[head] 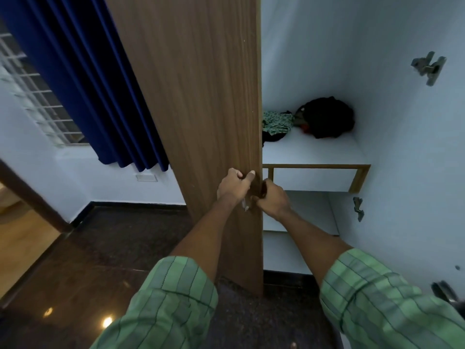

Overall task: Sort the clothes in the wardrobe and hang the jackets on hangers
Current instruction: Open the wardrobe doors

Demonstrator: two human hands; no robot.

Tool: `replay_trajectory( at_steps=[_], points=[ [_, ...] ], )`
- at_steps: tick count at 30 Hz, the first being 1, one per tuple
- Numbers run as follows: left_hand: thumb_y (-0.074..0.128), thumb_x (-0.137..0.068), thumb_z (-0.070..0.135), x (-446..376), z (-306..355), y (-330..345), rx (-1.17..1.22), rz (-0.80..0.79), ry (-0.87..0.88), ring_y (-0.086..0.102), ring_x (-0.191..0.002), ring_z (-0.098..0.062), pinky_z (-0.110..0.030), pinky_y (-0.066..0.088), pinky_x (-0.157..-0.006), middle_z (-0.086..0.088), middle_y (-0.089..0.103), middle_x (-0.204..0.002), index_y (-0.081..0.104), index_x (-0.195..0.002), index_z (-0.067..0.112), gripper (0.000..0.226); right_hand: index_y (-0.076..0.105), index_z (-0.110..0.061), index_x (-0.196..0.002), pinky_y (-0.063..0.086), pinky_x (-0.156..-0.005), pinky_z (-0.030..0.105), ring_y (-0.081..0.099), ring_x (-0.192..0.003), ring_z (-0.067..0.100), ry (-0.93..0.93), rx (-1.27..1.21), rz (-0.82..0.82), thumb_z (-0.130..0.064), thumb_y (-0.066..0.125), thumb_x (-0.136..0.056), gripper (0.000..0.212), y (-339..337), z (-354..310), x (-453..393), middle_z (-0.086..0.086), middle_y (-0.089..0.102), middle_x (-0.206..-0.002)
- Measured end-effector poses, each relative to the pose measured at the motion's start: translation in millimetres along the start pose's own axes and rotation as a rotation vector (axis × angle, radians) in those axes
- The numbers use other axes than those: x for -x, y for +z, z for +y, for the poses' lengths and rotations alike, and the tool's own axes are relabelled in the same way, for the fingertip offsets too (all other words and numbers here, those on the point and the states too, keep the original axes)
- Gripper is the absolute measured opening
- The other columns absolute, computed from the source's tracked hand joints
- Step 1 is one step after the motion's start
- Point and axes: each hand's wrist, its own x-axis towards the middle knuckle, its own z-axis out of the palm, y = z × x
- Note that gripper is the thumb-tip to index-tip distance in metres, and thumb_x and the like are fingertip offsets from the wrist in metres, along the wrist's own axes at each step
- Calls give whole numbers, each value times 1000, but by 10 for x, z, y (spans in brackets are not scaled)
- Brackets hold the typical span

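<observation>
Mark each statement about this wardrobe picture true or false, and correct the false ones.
1. Both hands are at the wooden door's edge. True: left hand, right hand.
2. The shelf holds clothes. True: a green patterned garment and a dark bundle.
3. The curtain is red. False: it is dark blue.
4. The person wears long sleeves. False: they are short, green and checked, with forearms bare.
</observation>
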Motion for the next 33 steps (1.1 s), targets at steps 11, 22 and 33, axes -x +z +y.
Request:
replay_trajectory(
  at_steps=[11,22,33],
  points=[
    [44,-65,102,1085,-778,-986,-71,-22,79,67,-85,-19,-46,57,-84,3,68,-94,50,-98,27,82,67,-29,-85,62,-68,40,68,-69,15,-123,-32,-165,-44,74,-79,17,600,-711,1072,-5,68,-73],
    [65,-89,59,1622,-1553,-2043,-311,115,10,67,-109,-26,-43,53,-94,-2,70,-123,49,-133,24,59,51,-30,-100,59,-71,40,64,-85,21,-358,23,-297,-39,77,-77,36,1465,-1700,1643,-4,66,-96],
    [63,-93,21,1901,-1868,-2431,-165,600,-290,67,-99,-23,-31,45,-73,0,70,-111,62,-119,22,26,21,-24,-161,45,-111,45,39,-145,36,-393,70,-710,-13,71,-89,88,1855,-2340,1761,9,29,-165]
  ],
)
